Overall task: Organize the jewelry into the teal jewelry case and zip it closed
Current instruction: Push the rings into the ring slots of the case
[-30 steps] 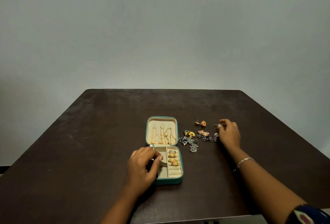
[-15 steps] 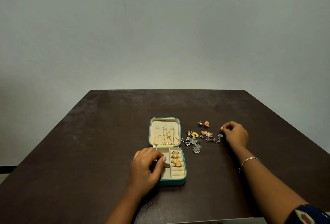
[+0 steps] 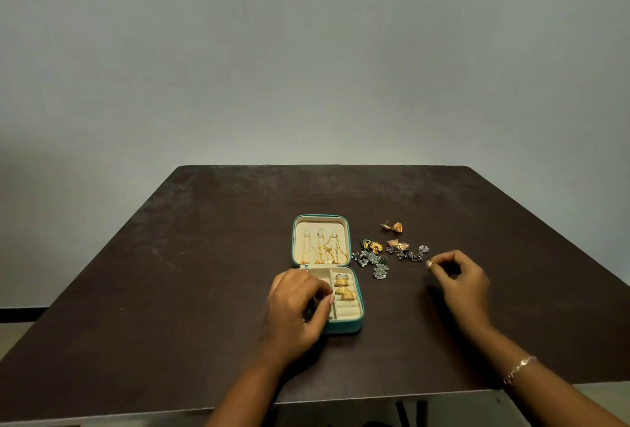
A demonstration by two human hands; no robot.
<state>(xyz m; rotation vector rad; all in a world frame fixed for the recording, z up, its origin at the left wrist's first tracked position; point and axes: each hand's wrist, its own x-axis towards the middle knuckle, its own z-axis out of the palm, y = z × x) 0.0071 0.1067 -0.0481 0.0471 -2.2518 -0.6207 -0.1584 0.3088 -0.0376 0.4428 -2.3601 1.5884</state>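
The teal jewelry case (image 3: 357, 323) lies open mid-table, gold chains (image 3: 322, 249) hanging in its lid and several gold rings (image 3: 343, 288) in the right-hand ring rolls. My left hand (image 3: 295, 307) covers the case's left compartments, fingers curled down inside; whatever they touch is hidden. My right hand (image 3: 458, 281) hovers right of the case and pinches a small gold ring (image 3: 430, 263) between thumb and forefinger. Loose on the table lie a gold jhumka earring (image 3: 394, 226), another gold earring (image 3: 398, 244), a yellow flower piece (image 3: 372, 246) and dark silver pieces (image 3: 373, 262).
The dark brown table (image 3: 191, 273) ends at a near edge just below my forearms. A grey wall stands behind it. A thin bracelet (image 3: 520, 368) is on my right wrist.
My right hand picked a small ring from the far side of the loose jewelry and drew back toward me, lifting. My left hand stayed in the case's left compartments.
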